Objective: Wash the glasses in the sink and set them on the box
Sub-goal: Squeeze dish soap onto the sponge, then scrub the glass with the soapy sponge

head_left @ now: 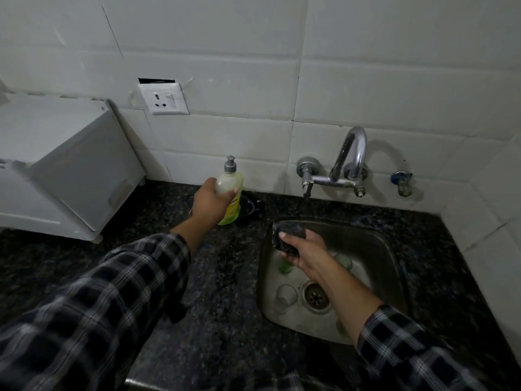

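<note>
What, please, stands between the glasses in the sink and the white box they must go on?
Only the soap bottle, gripped by the left hand, lies between the sink and the box.

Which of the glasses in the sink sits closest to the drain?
The clear glass tumbler just left of the round drain in the steel sink. The green-tinted glass and the pale one sit farther back, partly hidden by the right hand.

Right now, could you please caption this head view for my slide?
Left hand grips soap bottle; right hand holds a sponge above glasses in the sink.
</note>
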